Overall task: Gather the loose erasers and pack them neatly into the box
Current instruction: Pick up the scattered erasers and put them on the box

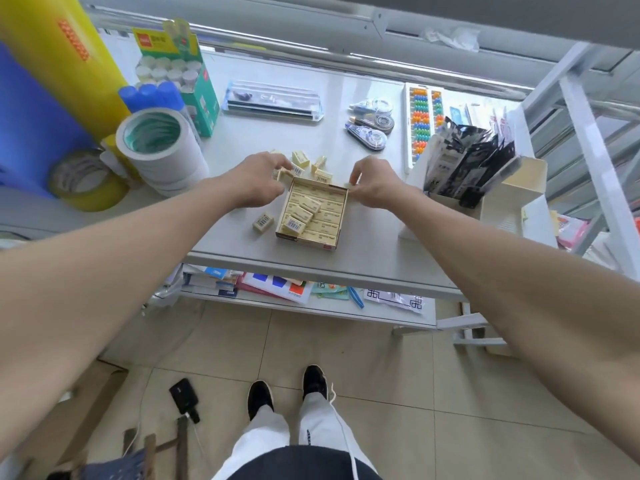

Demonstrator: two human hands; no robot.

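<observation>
- A lone eraser (263,222) is lying on the table (242,161) just beside the near-left corner of the box (313,213), apart from both hands; the left hand is the nearer one to it.
- The open cardboard box is sitting near the table's front edge, its long axis running away from the person and tilting slightly to the right. A flat layer of erasers is filling its floor, and three more erasers (300,214) are lying askew on top along the left side.
- The left hand (258,180) is curling at the far-left corner of the box, fingers closing around one or two erasers; how many, I cannot tell.
- The right hand (375,183) is pinching at the far-right corner, apparently on a small eraser (349,185) or the box flap; which, I cannot tell.
- Beyond the box, between the two hands, a small scatter of loose erasers (313,164) is lying at mixed angles, nearer the left hand's fingertips, so that hand looks better placed to sweep them in.
</observation>
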